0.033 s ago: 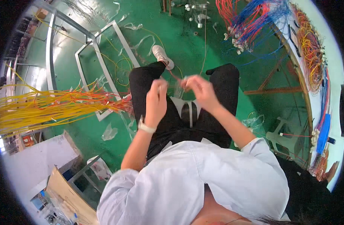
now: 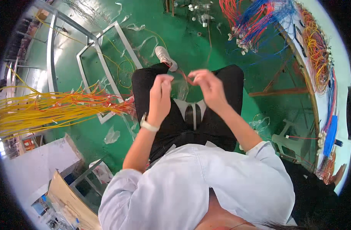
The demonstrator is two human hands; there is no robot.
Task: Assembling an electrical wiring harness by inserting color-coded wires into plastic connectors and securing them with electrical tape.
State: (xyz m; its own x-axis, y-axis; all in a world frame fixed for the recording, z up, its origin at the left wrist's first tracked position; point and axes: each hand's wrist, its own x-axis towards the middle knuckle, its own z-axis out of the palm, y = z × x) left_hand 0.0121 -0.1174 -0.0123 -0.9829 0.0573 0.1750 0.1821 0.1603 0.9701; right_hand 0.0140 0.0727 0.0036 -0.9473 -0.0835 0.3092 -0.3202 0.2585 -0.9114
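Bending both hands over a red wire (image 2: 189, 81)

Curling the left hand (image 2: 160, 92) beside the left thigh and the right hand (image 2: 211, 89) inward, fingertips blurring; cannot tell whether gripping with either. Having the wire between the knees, just beside the right fingertips, slanting lengthwise from near the white shoe (image 2: 164, 57) toward the right hand. Reaching slightly farther from the body than in the earlier frame. Leaving yellow-and-orange wires (image 2: 49, 111) stretching leftward.

- left hand (image 2: 160, 96) and right hand (image 2: 212, 91) kinda blurry, can't tell the grip
- red wire (image 2: 189, 81) between them's smeared too
- yellow wires (image 2: 41, 113) get cropped at left
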